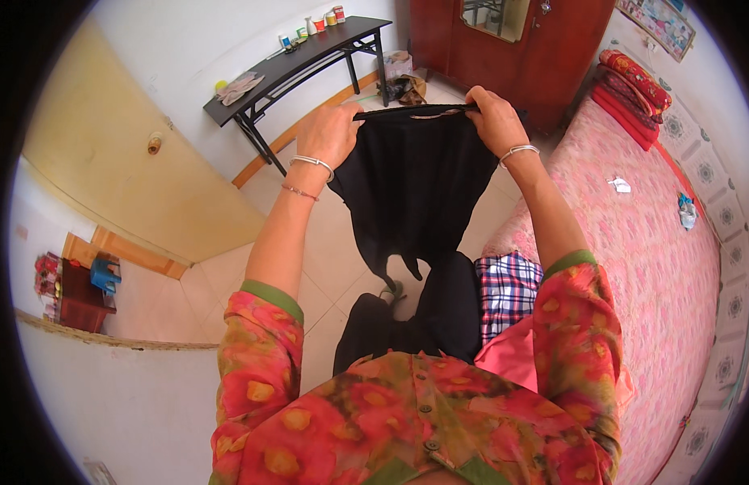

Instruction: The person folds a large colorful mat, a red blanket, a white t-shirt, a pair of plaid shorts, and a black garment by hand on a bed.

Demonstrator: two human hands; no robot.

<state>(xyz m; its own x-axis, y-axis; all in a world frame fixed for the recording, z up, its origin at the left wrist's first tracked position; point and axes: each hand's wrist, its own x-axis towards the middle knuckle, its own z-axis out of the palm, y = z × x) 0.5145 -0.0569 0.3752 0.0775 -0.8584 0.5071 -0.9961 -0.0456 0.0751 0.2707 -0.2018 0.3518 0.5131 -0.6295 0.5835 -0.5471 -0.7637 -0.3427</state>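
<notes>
A black cloth garment (420, 176) hangs stretched between my two hands, in front of my knees. My left hand (329, 136) grips one end of its upper edge, and my right hand (499, 121) grips the other end. A pale strip shows inside the upper edge, close to my right hand. The garment tapers downward into two narrow dark ends above the floor. Beside my right thigh lies a folded plaid cloth (509, 291), with a plain pink-red cloth (512, 351) next to it, partly hidden by my right sleeve.
A bed with a pink patterned cover (653, 273) is on the right, with folded red quilts (632, 97) at its far end. A narrow black table (308, 60) stands along the wall, a red wardrobe (502, 66) beyond. At left is a pale yellow door (126, 127).
</notes>
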